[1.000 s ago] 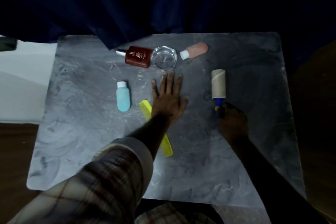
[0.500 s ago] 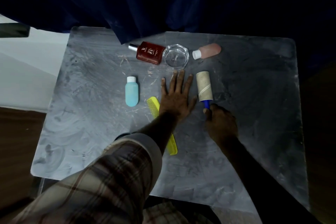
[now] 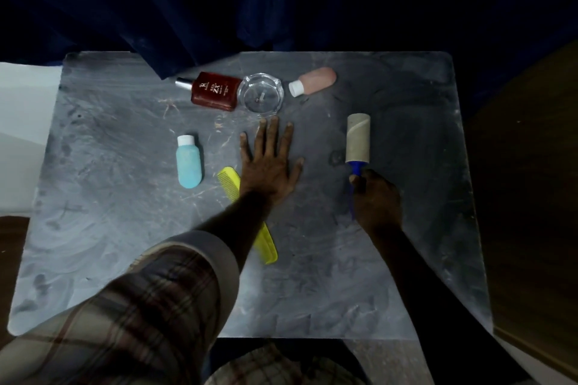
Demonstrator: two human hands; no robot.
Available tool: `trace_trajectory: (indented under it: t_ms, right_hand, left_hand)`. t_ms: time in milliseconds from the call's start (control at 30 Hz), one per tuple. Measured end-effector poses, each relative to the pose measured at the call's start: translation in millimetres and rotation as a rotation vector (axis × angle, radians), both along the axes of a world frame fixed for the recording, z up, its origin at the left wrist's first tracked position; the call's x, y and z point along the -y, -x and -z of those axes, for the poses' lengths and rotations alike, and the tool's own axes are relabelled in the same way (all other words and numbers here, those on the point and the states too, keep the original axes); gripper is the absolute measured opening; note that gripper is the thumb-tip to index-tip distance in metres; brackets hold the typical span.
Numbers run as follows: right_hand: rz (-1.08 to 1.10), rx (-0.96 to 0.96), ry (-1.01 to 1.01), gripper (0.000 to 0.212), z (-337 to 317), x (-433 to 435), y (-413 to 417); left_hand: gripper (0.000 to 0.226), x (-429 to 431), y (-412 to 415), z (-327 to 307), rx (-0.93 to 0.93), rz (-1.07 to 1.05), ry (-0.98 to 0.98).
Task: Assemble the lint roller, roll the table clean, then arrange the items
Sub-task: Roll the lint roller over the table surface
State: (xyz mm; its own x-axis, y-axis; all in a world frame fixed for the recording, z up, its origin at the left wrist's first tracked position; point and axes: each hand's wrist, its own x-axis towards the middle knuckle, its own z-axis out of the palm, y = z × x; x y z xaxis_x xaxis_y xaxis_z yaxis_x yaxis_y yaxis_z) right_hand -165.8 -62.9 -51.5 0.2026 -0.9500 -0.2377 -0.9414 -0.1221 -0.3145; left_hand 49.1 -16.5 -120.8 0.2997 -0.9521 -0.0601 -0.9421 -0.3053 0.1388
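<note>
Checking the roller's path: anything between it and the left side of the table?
Yes. The left hand lies flat on the table just left of the lint roller, held by the right hand. Beyond lie the yellow comb and blue bottle.

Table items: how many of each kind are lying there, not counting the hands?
Bottles: 3 — red-brown bottle, blue bottle, pink bottle
Glass ashtray: 1
Yellow comb: 1
Lint roller: 1, its blue handle held in the right hand
Total: 6
</note>
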Motion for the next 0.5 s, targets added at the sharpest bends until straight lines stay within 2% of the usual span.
trace_trajectory:
  t_ms: [167, 367, 500]
  right_hand:
    - [0.214, 0.088, -0.071, 0.041, 0.2, 8.6, 27.8]
    - [0.371, 0.189, -0.200, 0.035, -2.7, 12.9, 68.0]
    - [0.564, 0.130, -0.158, 0.036, -0.7, 10.4, 78.3]
  left_hand:
    - [0.080, 0.0, 1.2, 2.0, 0.002, 0.002, 0.011]
    - [0.080, -0.6, 2.4, -1.1, 0.003, -0.009, 0.025]
    - [0.080, -1.6, 2.4, -1.2, 0.008, -0.003, 0.026]
